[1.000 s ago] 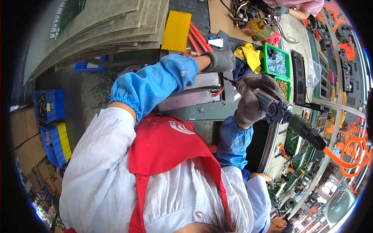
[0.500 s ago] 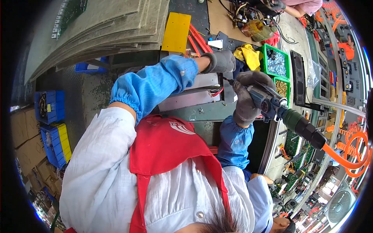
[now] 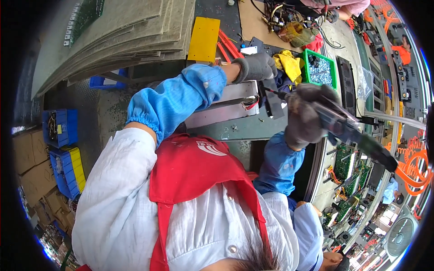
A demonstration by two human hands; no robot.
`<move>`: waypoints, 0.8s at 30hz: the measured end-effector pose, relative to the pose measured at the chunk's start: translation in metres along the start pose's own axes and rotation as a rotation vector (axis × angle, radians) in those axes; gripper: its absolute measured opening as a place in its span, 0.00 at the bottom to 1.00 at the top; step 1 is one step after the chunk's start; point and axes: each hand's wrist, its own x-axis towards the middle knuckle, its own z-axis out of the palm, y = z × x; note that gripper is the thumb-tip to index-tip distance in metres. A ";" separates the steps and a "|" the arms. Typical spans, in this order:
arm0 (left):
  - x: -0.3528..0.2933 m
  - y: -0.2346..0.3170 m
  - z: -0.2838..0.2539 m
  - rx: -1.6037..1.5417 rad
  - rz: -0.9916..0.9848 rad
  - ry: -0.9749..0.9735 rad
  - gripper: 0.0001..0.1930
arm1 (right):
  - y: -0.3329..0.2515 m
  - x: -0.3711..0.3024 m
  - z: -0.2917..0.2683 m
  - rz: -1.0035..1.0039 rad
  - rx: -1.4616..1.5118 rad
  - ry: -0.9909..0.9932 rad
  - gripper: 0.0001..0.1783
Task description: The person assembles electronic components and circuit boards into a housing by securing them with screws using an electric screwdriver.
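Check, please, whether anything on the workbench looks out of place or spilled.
Two small pieces lie loose on the workbench near the metal case. They seem stray, since other small parts sit in the green bin.

The right hand (image 3: 307, 113), in a dark glove, grips a power driver (image 3: 342, 125); the bit points left, toward the metal case (image 3: 221, 115). An orange hose (image 3: 402, 175) adjoins the driver's rear end. The left hand (image 3: 257, 67), in a grey glove, is positioned at the far edge of the case. A yellow cloth (image 3: 289, 64) lies beside a green bin (image 3: 334, 73) containing small metal parts.
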 end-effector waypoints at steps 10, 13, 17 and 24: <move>-0.059 0.027 -0.035 0.266 0.158 0.173 0.16 | -0.030 0.018 -0.115 0.337 -0.581 0.272 0.09; -0.088 0.027 -0.037 0.153 0.097 0.221 0.16 | 0.021 0.003 -0.148 0.421 -0.562 0.572 0.03; -0.107 0.020 -0.030 0.032 0.015 0.248 0.12 | 0.066 -0.023 -0.190 0.760 -0.369 0.700 0.08; -0.102 0.031 0.004 0.095 0.211 0.469 0.08 | 0.152 -0.062 -0.255 1.047 -1.109 0.416 0.31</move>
